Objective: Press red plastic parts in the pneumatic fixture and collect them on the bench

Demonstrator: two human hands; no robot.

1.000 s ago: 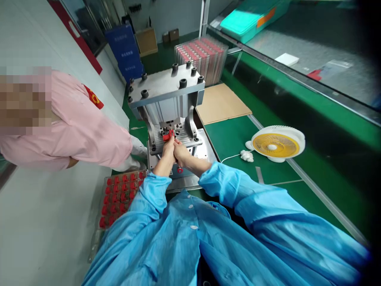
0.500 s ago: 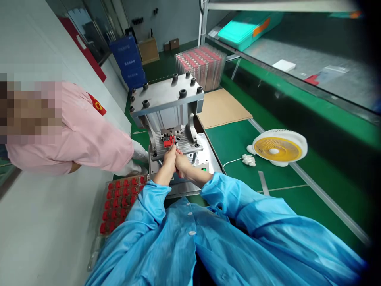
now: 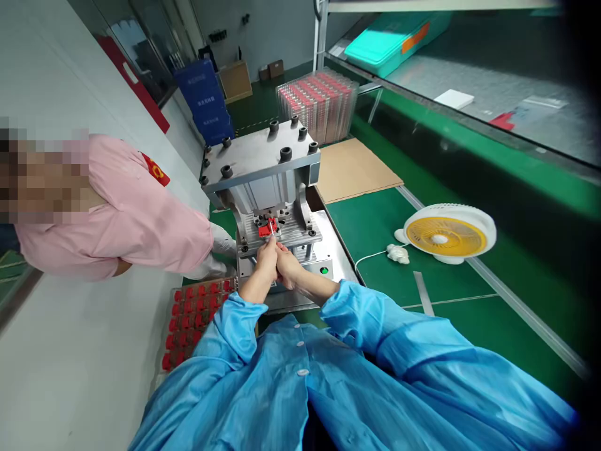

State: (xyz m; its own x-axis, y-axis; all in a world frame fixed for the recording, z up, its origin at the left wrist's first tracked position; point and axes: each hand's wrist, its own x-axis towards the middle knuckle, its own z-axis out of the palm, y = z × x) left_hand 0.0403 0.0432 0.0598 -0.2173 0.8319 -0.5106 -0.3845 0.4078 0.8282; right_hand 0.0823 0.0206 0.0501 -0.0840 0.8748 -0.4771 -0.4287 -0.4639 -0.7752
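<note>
My left hand (image 3: 267,258) is closed, with a thin light-coloured tool (image 3: 271,229) pointing forward from its fingertips; its exact kind is too small to tell. Pressed against it is my right hand (image 3: 287,265), its fingers closed; whatever it holds is hidden. Just beyond the fingertips, a small red part (image 3: 265,229) sits on the ridged metal base of a press (image 3: 263,150). The tool's tip reaches the red part, though I cannot tell whether they touch. Thick bolts stud the press's upper plate.
A tray of red parts (image 3: 186,319) lies to the left, near a person in pink (image 3: 154,219). A green button (image 3: 324,270) is on the press's front right. Further right are a fan (image 3: 446,238), its cable and cardboard (image 3: 357,168). Stacked clear trays (image 3: 317,103) stand behind.
Both hands have drawn back slightly from the red part, so more of the thin tool shows. The red part stays on the press base. The view has shifted a little.
</note>
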